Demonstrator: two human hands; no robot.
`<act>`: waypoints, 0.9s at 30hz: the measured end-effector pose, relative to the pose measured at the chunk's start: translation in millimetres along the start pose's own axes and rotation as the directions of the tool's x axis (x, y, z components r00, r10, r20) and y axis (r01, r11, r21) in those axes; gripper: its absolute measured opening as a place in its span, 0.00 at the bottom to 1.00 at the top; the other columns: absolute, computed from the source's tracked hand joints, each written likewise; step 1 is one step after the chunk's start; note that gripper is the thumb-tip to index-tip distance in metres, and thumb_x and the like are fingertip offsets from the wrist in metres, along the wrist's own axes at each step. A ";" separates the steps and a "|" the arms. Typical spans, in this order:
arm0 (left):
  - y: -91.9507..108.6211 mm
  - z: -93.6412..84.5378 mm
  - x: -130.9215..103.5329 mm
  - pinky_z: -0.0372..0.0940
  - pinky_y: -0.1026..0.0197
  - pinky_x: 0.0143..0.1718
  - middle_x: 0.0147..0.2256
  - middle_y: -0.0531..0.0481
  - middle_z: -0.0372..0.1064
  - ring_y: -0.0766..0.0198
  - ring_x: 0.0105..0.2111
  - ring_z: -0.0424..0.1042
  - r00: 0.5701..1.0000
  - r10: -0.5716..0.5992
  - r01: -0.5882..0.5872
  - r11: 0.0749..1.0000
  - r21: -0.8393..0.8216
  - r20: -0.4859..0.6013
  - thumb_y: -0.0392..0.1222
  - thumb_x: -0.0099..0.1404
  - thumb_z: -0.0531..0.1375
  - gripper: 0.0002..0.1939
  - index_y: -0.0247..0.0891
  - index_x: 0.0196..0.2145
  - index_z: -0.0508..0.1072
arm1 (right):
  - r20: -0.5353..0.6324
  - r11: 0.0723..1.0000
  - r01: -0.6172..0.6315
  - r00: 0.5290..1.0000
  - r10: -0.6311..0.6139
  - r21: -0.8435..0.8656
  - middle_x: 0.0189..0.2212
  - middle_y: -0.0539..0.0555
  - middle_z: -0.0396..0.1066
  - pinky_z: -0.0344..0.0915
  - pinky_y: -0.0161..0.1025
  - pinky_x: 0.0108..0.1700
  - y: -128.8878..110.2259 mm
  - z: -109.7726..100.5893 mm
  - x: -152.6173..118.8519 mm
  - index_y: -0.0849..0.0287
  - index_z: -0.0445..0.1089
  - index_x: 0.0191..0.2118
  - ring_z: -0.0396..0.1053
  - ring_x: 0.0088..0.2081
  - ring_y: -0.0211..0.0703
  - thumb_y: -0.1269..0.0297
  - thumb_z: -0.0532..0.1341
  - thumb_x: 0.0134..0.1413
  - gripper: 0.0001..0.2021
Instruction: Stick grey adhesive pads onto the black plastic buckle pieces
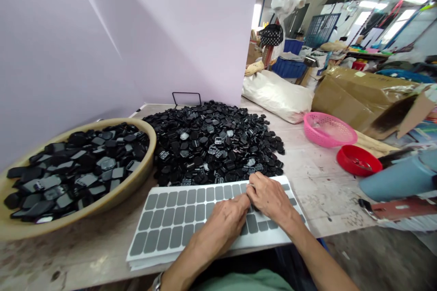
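A white sheet (160, 189) with rows of grey rounded rectangles lies on top of a stack at the table's front. Over its middle, my left hand (227, 218) has its fingers bent together, their tips meeting my right hand. My right hand (268, 194) rests over the sheet's right part, fingers curled and pinched. Whatever lies between the fingertips is too small and hidden to name. Just beyond the sheet spreads a large pile of small black pieces (218, 141), some with glossy or printed faces.
At the left stands a wide tan basin (150, 154) full of black and grey pieces. A pink basket (329, 129), a red bowl (358, 160) and a blue-grey container (399, 177) are on the right. Behind them are a white sack (278, 95) and a cardboard box (362, 97).
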State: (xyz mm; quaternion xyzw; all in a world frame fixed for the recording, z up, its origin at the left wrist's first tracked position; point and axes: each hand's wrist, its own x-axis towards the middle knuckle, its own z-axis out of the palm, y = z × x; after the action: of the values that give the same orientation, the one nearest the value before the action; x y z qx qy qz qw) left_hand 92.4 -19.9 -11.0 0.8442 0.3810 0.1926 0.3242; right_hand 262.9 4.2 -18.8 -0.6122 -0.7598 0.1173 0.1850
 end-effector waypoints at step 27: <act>-65.2 -98.1 -27.1 0.61 0.57 0.39 0.37 0.43 0.72 0.53 0.40 0.69 0.834 -0.480 0.547 0.652 0.526 -0.273 0.41 0.64 0.52 0.09 0.36 0.37 0.70 | 0.188 0.500 -0.363 0.911 0.366 0.786 0.18 0.44 0.53 0.45 0.30 0.18 24.3 -14.3 -46.2 0.59 0.70 0.35 0.47 0.18 0.32 0.52 0.59 0.50 0.14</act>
State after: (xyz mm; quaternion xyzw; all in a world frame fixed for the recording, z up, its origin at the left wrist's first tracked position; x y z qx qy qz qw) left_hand -14.7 31.1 11.9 0.7470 0.6612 0.0121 0.0687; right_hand 298.9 -36.1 -22.0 -0.6064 -0.4755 0.4841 0.4145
